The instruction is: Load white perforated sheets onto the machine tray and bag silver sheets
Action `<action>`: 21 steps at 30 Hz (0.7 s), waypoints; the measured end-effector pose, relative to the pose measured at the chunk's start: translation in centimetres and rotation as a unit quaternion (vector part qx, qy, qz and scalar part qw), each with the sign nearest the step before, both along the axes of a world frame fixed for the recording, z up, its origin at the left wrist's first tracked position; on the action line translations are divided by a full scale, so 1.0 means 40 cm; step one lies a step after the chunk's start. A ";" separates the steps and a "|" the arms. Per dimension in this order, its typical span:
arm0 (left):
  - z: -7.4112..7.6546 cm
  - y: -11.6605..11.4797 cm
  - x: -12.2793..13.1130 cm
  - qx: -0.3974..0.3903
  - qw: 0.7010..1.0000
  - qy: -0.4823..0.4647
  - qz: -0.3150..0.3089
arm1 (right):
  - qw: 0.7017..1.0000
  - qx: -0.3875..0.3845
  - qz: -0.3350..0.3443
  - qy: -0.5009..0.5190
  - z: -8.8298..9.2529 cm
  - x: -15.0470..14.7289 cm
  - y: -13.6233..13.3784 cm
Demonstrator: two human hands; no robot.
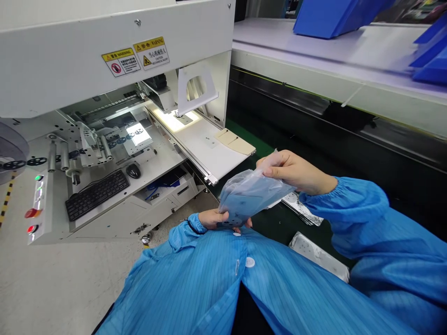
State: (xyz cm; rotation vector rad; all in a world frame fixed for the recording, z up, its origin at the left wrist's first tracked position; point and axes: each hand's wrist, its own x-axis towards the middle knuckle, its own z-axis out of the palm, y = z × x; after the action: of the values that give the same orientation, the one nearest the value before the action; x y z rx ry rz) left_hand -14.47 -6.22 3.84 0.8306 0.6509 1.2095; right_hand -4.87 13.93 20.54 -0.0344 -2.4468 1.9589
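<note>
A clear plastic bag [256, 188] with flat, bluish-looking pieces inside is held in front of my blue coat. My right hand [293, 170] pinches the bag's upper end between thumb and fingers. Lower down, my left hand [213, 218] is closed around the bottom of the bag, its thumb on the near face and fingertips showing at the far side. Dark holes mark the lower part of the contents. Under and beyond my right forearm lie flat silvery pieces [303, 209] and a wrapped silvery pack [319, 256] on a dark green surface.
A white machine [104, 28] with warning labels stands ahead, its conveyor belt [220, 156] jutting toward me beneath a lit area. A keyboard [98, 193] and mouse [133, 170] rest on its ledge, near red buttons [32, 213]. Blue bins [331, 18] sit on the shelf [265, 39] at right.
</note>
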 end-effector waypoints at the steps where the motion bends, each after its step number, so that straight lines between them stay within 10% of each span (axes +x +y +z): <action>1: -0.001 0.000 -0.002 0.005 1.000 -0.003 -0.001 | 1.000 0.005 -0.001 0.010 -0.010 -0.002 -0.003; 5: -0.002 0.001 -0.006 0.033 0.998 -0.043 -0.021 | 0.973 0.186 0.033 0.136 -0.045 -0.017 -0.015; 12: 0.000 0.014 0.013 -0.007 0.996 -0.084 0.019 | 0.834 0.481 0.013 0.269 -0.070 -0.040 -0.047; 17: 0.001 0.012 0.012 -0.015 0.995 -0.101 0.015 | 0.985 0.152 -0.030 0.073 -0.058 -0.053 -0.052; 21: 0.003 0.010 0.010 -0.011 0.995 -0.094 -0.006 | 0.992 -0.088 0.019 -0.083 -0.058 -0.063 -0.053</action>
State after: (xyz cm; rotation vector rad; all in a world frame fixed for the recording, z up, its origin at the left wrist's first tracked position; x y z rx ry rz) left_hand -14.08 -5.84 3.97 0.6912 0.5039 1.2495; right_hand -7.38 11.80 18.22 -0.1605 -2.3756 2.2707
